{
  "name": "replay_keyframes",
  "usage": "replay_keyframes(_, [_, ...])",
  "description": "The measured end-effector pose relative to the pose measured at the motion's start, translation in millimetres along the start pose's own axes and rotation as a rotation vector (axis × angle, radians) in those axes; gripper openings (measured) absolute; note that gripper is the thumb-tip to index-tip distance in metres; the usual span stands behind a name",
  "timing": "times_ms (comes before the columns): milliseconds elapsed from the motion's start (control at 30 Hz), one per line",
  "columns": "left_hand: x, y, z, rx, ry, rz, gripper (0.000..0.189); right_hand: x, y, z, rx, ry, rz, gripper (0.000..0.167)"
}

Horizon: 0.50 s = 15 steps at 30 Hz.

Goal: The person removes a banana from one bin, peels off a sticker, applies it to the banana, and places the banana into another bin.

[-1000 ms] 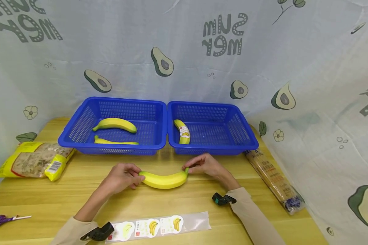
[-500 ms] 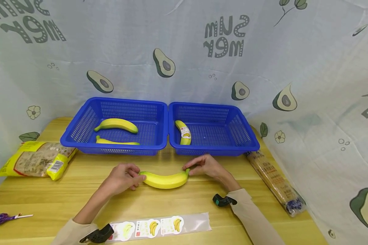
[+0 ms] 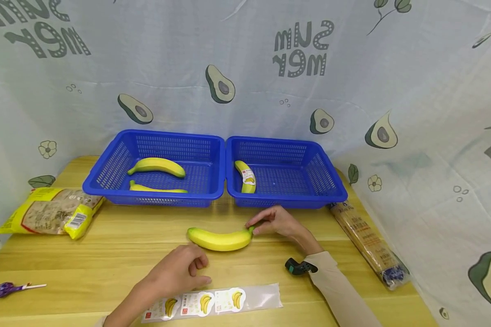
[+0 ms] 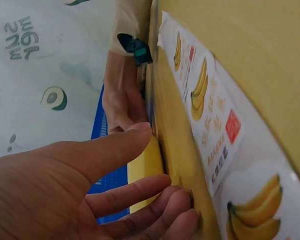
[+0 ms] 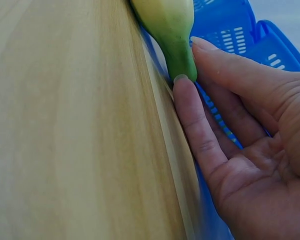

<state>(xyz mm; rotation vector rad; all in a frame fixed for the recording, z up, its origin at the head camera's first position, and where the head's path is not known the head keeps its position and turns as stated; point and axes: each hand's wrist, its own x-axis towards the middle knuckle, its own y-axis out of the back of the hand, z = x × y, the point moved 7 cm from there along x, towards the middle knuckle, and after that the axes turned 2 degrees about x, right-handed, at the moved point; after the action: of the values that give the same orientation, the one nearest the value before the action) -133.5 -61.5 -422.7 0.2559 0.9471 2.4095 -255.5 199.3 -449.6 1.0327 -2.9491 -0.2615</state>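
A yellow banana (image 3: 220, 240) lies on the wooden table in front of the baskets. My right hand (image 3: 279, 225) pinches its green stem (image 5: 181, 65) between thumb and fingertip. Apart from the banana, my left hand (image 3: 179, 271) hovers lower down with fingers loosely bent and nothing between them. Beneath and beside that hand is a clear strip of banana stickers (image 3: 197, 303), partly covered by it at the left end. From the left wrist view, the printed stickers (image 4: 215, 125) run along the table beside the fingers.
Two blue baskets stand side by side: the left basket (image 3: 163, 200) holds two bananas (image 3: 157, 166), the right basket (image 3: 286, 200) one stickered banana (image 3: 246, 177). A yellow bag (image 3: 49, 211) and a lollipop (image 3: 8, 289) lie left, a long noodle-like packet (image 3: 366, 240) right.
My left hand has let go of the banana's left end and moved down toward the sticker strip. My right hand stays at the stem, and the banana has hardly moved.
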Motion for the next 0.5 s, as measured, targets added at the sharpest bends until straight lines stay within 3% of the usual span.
replay_keyframes(200, [-7.9, -23.9, 16.2, 0.184, -0.018, -0.046, 0.05, 0.5, 0.6, 1.7, 0.006, 0.003, -0.006, 0.029])
replay_keyframes(300, [-10.2, -30.1, 22.0, 0.27, -0.027, -0.037, 0.055, 0.4, 1.1, 2.2, 0.007, 0.008, -0.01, 0.03])
replay_keyframes(500, [-9.4, -35.3, 26.1, 0.329, -0.048, -0.038, 0.05, -0.6, 0.9, 1.4, 0.018, 0.001, -0.013, 0.032])
